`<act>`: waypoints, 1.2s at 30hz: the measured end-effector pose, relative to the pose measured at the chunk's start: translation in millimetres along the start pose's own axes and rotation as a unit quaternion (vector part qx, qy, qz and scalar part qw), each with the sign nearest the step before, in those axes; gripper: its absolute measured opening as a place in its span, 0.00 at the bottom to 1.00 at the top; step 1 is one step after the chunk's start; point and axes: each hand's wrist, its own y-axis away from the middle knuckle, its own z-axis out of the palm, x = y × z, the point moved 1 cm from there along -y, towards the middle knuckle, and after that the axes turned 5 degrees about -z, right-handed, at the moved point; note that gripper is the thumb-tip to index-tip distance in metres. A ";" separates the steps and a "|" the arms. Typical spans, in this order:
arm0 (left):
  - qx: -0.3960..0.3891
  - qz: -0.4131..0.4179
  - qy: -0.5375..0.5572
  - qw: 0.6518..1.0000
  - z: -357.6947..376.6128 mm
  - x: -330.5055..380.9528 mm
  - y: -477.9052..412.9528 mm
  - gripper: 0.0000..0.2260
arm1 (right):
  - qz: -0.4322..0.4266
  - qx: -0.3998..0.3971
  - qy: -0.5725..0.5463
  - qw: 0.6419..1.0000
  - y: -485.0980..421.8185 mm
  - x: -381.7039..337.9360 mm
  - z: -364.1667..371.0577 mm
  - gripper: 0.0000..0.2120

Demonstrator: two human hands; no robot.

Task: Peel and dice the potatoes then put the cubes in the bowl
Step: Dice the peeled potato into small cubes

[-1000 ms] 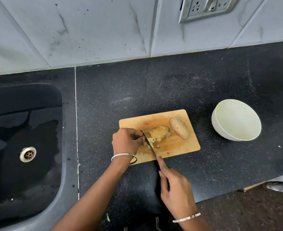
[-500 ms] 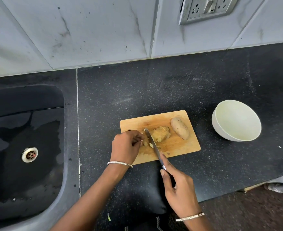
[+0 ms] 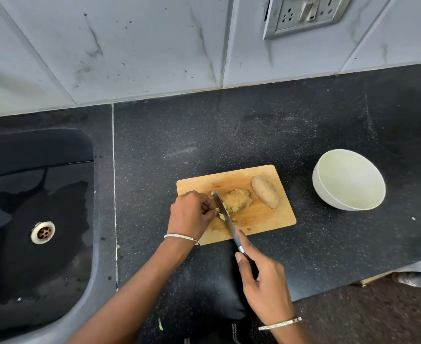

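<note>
A wooden cutting board point(image 3: 261, 219) lies on the black counter. On it sit a partly peeled, cut potato point(image 3: 236, 200) and, to its right, a whole unpeeled potato point(image 3: 265, 191). My left hand point(image 3: 192, 212) pinches small potato pieces point(image 3: 221, 215) at the board's left side. My right hand point(image 3: 266, 286) grips the handle of a knife point(image 3: 225, 217), forefinger along its spine; the blade crosses the cut potato's left end. A white bowl point(image 3: 348, 180) stands to the right of the board and holds nothing.
A black sink point(image 3: 38, 219) with a metal drain and some water is at the left. Tiled wall with a socket plate point(image 3: 303, 13) runs behind. The counter's front edge lies at the lower right, floor below it.
The knife has drawn back toward me and now its blade tip reaches further up the board. My left hand stays at the potato's left end.
</note>
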 end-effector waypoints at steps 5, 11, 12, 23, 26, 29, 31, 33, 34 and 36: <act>0.010 -0.031 0.037 0.999 2.9 -0.8 2.3 0.02 | -0.028 -0.006 0.032 0.999 0.1 5.5 6.8 0.30; 0.004 -0.050 0.050 0.997 1.9 1.8 1.6 0.03 | -0.034 -0.013 0.075 0.996 -1.3 13.5 15.1 0.34; 0.004 -0.052 0.053 0.997 2.0 2.2 1.9 0.03 | -0.027 -0.015 0.081 0.996 -1.7 13.1 16.1 0.35; 0.035 -0.091 0.048 0.994 2.3 4.1 3.2 0.03 | -0.016 -0.036 0.155 0.987 -8.8 9.3 24.3 0.37; 0.017 -0.085 0.071 0.994 0.7 0.8 3.1 0.03 | -0.013 -0.018 0.092 0.996 -11.6 10.1 18.4 0.33; -0.010 -0.050 0.101 0.994 1.5 -1.7 2.9 0.05 | -0.016 0.017 0.027 0.999 -12.8 9.9 10.6 0.29; -0.011 -0.042 0.123 0.992 1.5 -3.5 3.2 0.07 | -0.026 0.030 0.018 0.999 -11.2 6.5 7.0 0.29; -0.002 -0.047 0.150 0.988 0.8 -6.2 4.2 0.08 | -0.020 0.026 0.006 0.999 -9.4 2.3 5.1 0.28; 0.003 -0.052 0.156 0.986 0.2 -7.0 4.7 0.09 | -0.016 0.024 0.001 1.000 -8.7 0.9 4.6 0.28; 0.013 -0.066 0.145 0.987 -1.4 -7.3 6.0 0.09 | -0.017 0.020 0.000 1.000 -6.3 -0.8 4.5 0.28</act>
